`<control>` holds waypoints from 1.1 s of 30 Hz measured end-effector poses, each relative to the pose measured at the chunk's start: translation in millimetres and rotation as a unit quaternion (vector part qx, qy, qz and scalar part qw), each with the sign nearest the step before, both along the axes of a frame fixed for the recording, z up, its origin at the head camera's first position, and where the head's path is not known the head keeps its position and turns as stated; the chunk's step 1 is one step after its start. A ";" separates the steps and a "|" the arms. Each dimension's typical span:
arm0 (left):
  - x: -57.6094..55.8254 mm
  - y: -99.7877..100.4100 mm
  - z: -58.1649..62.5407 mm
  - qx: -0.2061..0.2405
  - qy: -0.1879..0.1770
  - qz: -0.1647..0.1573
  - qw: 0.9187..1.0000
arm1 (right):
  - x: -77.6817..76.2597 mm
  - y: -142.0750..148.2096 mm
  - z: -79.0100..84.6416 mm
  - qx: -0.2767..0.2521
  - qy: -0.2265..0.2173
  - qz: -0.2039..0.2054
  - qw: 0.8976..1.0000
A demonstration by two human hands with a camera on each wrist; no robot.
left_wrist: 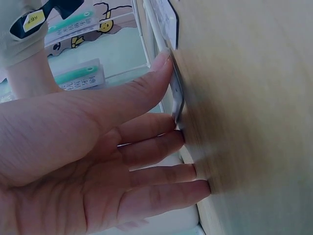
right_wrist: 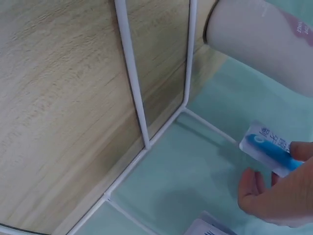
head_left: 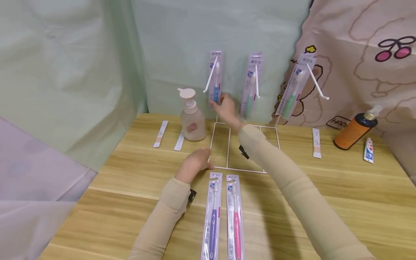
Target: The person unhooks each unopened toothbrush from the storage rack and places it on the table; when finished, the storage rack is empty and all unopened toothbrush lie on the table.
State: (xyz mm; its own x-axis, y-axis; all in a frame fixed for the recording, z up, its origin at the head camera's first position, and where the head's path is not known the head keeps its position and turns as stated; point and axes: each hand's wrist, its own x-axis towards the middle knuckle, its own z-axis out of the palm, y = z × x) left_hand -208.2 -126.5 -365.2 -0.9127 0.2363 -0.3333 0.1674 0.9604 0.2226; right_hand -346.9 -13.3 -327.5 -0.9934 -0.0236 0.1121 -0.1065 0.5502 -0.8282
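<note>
My right hand (head_left: 226, 110) pinches the lower end of a packaged blue toothbrush (head_left: 216, 83), which hangs on the left hook of a white wire rack (head_left: 228, 148). In the right wrist view the thumb lies on the front of that pack's bottom end. My left hand (head_left: 195, 164) rests at the front left corner of the rack's base, its fingers extended down to the table; in the left wrist view the thumb (left_wrist: 156, 73) touches the white wire. Packaged green toothbrushes hang on the middle hook (head_left: 256, 81) and the right hook (head_left: 316, 82).
Purple (head_left: 212, 216) and pink (head_left: 236, 220) packaged toothbrushes lie in front of the rack. A pump bottle (head_left: 193, 122) and two sachets (head_left: 160, 133) stand or lie left of it. On the right are another sachet (head_left: 316, 143), an orange bottle (head_left: 354, 130) and a small tube (head_left: 368, 150).
</note>
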 end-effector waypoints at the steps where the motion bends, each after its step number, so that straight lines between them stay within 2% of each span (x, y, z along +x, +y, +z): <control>1: 0.4 1.0 -0.6 0.000 0.001 -0.003 1.000 | 1.0 1.2 -1.2 0.001 -0.001 -0.001 1.000; 5: 0.7 4.3 -3.2 -0.001 -0.001 -0.007 1.000 | 6.8 9.5 -5.8 0.002 0.003 0.006 1.000; 12: -3.0 3.1 -2.8 -0.004 -0.011 0.003 1.000 | 20.7 25.4 -5.4 0.043 0.062 0.048 0.996; 17: -3.7 -2.3 -2.1 -0.010 -0.014 -0.002 1.000 | 31.8 34.1 -3.9 0.069 0.078 0.072 0.992; 25: -4.3 -3.9 -0.8 0.004 -0.022 -0.001 1.000 | 47.8 48.9 -1.5 0.116 0.088 0.061 0.988; 33: -5.2 -2.9 -2.7 0.001 -0.024 -0.006 1.000 | 67.8 62.0 -2.8 0.154 0.136 0.096 0.974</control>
State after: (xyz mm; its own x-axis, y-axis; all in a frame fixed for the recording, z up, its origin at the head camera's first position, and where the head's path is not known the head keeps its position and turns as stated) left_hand -213.4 -129.4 -367.9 -0.8927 0.2469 -0.3770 0.1671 0.9582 0.2321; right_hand -279.1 48.7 -330.3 -0.9021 -0.2796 0.3288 -0.4240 0.7165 -0.5539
